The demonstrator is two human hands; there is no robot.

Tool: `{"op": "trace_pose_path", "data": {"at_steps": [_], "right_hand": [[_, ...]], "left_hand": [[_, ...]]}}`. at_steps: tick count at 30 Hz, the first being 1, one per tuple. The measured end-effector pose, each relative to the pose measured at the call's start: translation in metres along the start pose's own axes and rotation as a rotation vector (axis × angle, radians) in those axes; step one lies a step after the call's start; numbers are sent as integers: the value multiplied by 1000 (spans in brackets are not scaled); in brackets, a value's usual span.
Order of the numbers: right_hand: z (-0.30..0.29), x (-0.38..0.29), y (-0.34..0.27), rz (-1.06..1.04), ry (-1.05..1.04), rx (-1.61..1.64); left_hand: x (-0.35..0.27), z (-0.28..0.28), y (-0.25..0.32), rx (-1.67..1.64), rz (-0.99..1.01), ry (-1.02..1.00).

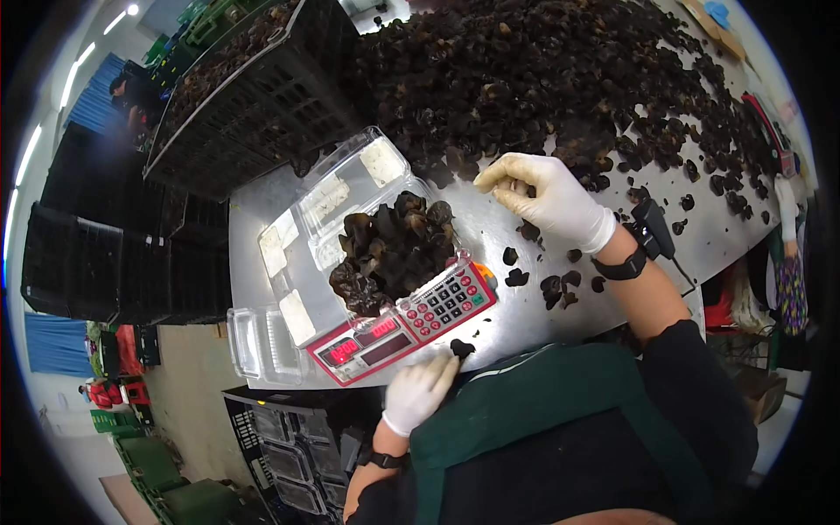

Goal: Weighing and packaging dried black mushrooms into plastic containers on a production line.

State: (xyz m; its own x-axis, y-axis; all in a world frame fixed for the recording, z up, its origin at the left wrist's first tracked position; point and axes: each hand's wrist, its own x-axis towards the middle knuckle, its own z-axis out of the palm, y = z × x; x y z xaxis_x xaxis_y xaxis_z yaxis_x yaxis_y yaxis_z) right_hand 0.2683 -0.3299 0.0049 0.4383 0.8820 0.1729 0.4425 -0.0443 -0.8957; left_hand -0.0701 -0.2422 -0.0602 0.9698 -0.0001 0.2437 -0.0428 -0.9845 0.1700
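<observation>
A clear plastic clamshell box (357, 177) lies with its lid folded back on a red digital scale (400, 328), heaped with dark wood ear mushrooms (394, 252). My right hand (545, 197), in a whitish glove, hangs over the metal table (499, 315) right of the box, fingers curled, thumb near the fingertips; whether a small piece is between them is unclear. My left hand (420, 394), also gloved, rests at the table's near edge below the scale, fingertips touching or beside a loose dark mushroom piece (462, 348). The scale's red display is lit.
A large mushroom pile (499, 79) covers the table's far part. A full black crate (262, 98) stands at its left. Empty clamshells (266, 344) lie at the left corner; a black crate of clear boxes (295, 453) is below. Another gloved person's arm (787, 210) is at the far right.
</observation>
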Motion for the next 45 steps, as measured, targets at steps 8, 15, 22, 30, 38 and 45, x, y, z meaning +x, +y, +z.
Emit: {"op": "trace_pose_path", "data": {"at_steps": [8, 15, 22, 30, 38, 45], "right_hand": [[57, 40, -21, -577, -2, -612], [67, 52, -31, -519, -126, -839], [64, 54, -23, -548, -109, -747], [63, 56, -15, -670, -103, -721], [48, 45, -24, -445, -129, -461], [59, 53, -28, -455, -210, -560]], "left_hand": [[4, 59, 24, -5, -214, -69], [14, 57, 31, -32, -239, 184], [39, -17, 22, -159, -321, 618], [85, -67, -39, -41, -472, 683], [92, -58, -54, -118, -514, 625], [90, -63, -63, -57, -612, 654]]}}
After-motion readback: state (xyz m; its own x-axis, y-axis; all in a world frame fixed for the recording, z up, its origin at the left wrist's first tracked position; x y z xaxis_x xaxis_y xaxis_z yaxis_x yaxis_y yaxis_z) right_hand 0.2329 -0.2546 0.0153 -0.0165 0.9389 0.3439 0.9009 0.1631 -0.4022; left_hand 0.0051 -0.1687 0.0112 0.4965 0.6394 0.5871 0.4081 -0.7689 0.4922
